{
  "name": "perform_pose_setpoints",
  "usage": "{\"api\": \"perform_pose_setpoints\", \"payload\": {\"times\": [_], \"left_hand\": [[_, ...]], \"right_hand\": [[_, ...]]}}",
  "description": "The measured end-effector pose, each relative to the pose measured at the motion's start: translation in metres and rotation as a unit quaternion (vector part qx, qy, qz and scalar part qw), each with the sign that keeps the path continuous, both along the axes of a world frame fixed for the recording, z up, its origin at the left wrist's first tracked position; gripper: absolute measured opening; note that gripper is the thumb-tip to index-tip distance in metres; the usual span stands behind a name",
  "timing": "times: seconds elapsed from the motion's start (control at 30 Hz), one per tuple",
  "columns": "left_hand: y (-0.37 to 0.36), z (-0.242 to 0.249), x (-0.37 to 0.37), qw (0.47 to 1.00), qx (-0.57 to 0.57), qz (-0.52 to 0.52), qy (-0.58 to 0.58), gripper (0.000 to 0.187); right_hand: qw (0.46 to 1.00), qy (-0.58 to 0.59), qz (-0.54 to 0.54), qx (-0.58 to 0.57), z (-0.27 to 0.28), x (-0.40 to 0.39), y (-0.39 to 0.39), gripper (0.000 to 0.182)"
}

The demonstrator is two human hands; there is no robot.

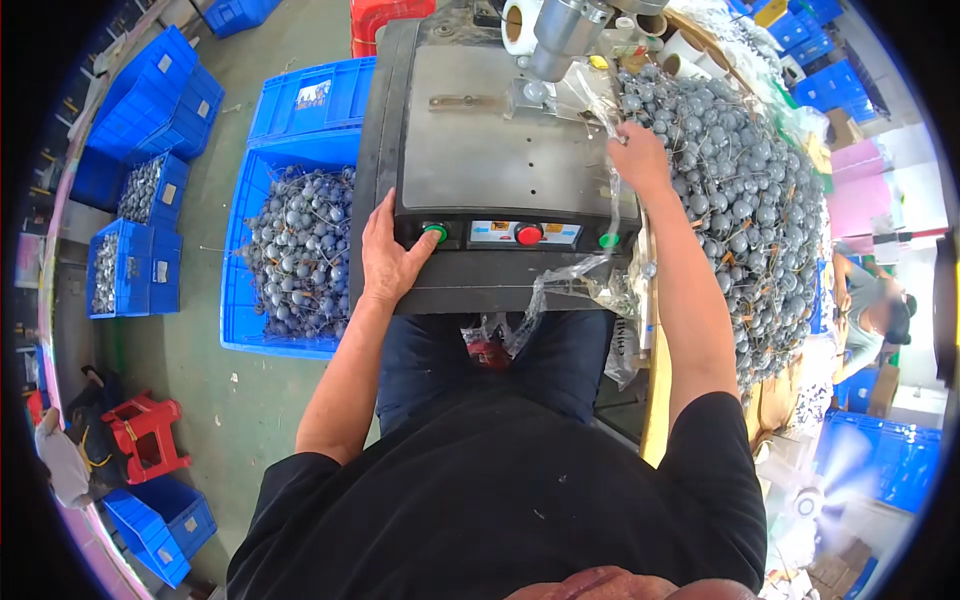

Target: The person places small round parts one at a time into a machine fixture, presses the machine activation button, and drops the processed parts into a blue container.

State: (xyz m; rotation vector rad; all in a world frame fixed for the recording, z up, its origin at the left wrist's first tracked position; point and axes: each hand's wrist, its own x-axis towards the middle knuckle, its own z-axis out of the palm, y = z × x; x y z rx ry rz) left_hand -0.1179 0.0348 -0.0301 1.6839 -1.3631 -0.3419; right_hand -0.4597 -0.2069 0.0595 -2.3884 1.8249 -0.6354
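My left hand [393,255] lies along the left front edge of a bench-top press machine [470,150], fingers stretched out, with its thumb on the left green button [434,233]. My right hand [638,157] is at the machine's right side, fingers closed around a strip of clear plastic film [613,190]. The strip runs down past the right green button [609,241] and hangs over the front edge. A red button [528,233] sits between the green ones. Under the metal press head [565,40], a clear round piece [535,93] rests on the small fixture.
Grey round pieces with thin wires [740,180] are heaped on the right-hand table. A blue crate [232,300] with similar pieces stands at the left. A red stool [147,435], more blue crates, a spinning fan [808,502] and another person [868,310] are farther off.
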Motion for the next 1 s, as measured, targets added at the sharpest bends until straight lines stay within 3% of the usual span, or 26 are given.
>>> {"api": "perform_pose_setpoints", "payload": {"times": [0.07, 0.17, 0.33, 0.4, 0.43, 0.6, 0.63, 0.67, 0.7, 0.8, 0.9, 1.0], "left_hand": [[0.002, 0.0, -0.002, 1.0, 0.005, 0.002, 0.007, 0.092], [0.002, 0.006, -0.007, 1.0, 0.016, 0.012, 0.009, 0.091], [0.004, 0.005, -0.005, 1.0, 0.009, -0.009, 0.009, 0.091], [0.004, 0.005, -0.001, 1.0, 0.0, -0.007, -0.006, 0.092], [0.005, 0.003, 0.0, 1.0, -0.009, -0.004, -0.016, 0.092], [0.0, -0.017, -0.006, 1.0, -0.013, -0.004, 0.004, 0.087], [-0.001, -0.021, -0.005, 1.0, -0.022, -0.011, -0.007, 0.086], [-0.006, -0.031, -0.004, 0.988, -0.061, -0.067, 0.123, 0.085], [-0.003, -0.031, -0.002, 0.992, -0.048, -0.059, 0.098, 0.082], [-0.001, -0.021, 0.0, 0.998, -0.033, -0.057, -0.007, 0.078], [0.0, -0.014, -0.001, 0.997, -0.03, -0.073, -0.015, 0.076], [0.001, -0.015, -0.003, 0.996, -0.016, -0.079, 0.025, 0.073]], "right_hand": [[0.992, -0.11, 0.007, 0.066, 0.022, 0.001, 0.018, 0.036], [0.958, -0.263, 0.101, 0.049, 0.05, 0.054, 0.067, 0.026], [0.976, -0.104, 0.178, 0.07, 0.014, 0.116, 0.11, 0.028], [0.95, -0.211, 0.169, 0.158, 0.007, 0.107, 0.128, 0.034], [0.93, -0.262, 0.159, 0.203, 0.004, 0.098, 0.138, 0.037], [0.921, -0.366, -0.035, 0.128, -0.039, 0.015, 0.161, 0.04], [0.896, -0.414, -0.079, 0.141, -0.055, 0.001, 0.162, 0.039], [0.866, -0.463, -0.115, 0.149, -0.067, -0.007, 0.159, 0.038], [0.833, -0.513, -0.142, 0.153, -0.073, -0.011, 0.158, 0.038], [0.801, -0.554, -0.149, 0.172, -0.066, -0.012, 0.154, 0.037], [0.836, -0.494, -0.095, 0.22, -0.048, -0.031, 0.17, 0.036], [0.932, -0.345, -0.072, 0.086, 0.014, -0.07, 0.224, 0.033]]}}
